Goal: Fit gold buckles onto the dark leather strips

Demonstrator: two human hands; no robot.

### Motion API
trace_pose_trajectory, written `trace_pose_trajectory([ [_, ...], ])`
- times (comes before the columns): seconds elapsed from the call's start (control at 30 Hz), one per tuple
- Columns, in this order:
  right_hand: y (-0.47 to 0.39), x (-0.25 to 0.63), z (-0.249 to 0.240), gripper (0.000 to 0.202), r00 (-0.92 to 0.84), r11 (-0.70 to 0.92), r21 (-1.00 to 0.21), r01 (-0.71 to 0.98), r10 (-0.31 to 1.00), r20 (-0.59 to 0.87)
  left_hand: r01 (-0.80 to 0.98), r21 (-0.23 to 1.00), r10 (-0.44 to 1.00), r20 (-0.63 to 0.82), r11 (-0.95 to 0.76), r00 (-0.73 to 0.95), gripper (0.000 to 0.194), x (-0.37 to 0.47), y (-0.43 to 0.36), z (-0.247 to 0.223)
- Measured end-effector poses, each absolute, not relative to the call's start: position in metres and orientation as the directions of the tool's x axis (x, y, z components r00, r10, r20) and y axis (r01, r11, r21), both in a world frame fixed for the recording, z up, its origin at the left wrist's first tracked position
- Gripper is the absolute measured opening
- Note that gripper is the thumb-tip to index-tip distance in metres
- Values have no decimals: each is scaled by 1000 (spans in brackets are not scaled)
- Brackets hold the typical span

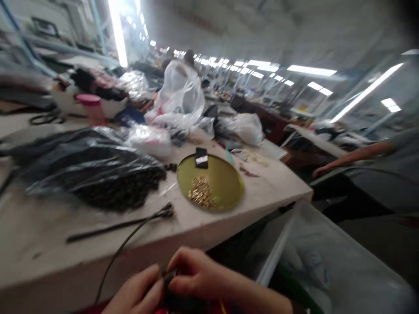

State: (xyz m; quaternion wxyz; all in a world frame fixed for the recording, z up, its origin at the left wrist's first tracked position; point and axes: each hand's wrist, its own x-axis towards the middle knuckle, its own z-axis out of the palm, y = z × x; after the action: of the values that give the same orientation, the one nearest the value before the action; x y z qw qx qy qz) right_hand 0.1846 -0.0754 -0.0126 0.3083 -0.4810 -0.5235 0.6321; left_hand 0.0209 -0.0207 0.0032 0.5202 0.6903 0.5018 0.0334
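Note:
At the bottom centre, below the table's front edge, my left hand (139,291) and my right hand (196,275) come together. Both have bent fingers closed on a small dark piece (168,277), too blurred to name. Beyond them on the white table (193,231) lies a round golden tray (225,183), with a heap of small gold metal pieces (200,192) and a black item with a white label (201,158). Left of the tray, dark cords (121,225) lie near the edge; a thin cord runs down from there towards my left hand.
A clear plastic bag of black pieces (114,183) covers the table's left part. Behind are plastic bags (180,96) and a pink-lidded jar (91,109). A plastic-lined container (314,261) stands at the lower right. Another person's arm (356,158) reaches in from the right.

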Motion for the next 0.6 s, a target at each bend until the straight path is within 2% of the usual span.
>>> trace_pose_trajectory([
  [0.03,-74,184,-19,28,-306,-340,-939,-52,901,-309,650,755,699,-510,85,501,26,13,-27,3],
  [0.07,-72,183,-25,30,-300,-403,-895,-192,892,-338,560,823,685,-459,88,566,25,8,-31,2],
  [0.17,-72,184,-30,30,-297,-466,-806,-364,879,-374,468,854,649,-492,228,581,25,7,-33,3],
  [0.3,-78,189,-27,22,-281,-479,-784,-395,875,-393,444,845,629,-524,299,574,25,14,-35,2],
  [0.6,-85,191,-23,20,-209,-437,-835,-335,898,-386,483,841,630,-516,245,580,25,19,-44,-10],
])
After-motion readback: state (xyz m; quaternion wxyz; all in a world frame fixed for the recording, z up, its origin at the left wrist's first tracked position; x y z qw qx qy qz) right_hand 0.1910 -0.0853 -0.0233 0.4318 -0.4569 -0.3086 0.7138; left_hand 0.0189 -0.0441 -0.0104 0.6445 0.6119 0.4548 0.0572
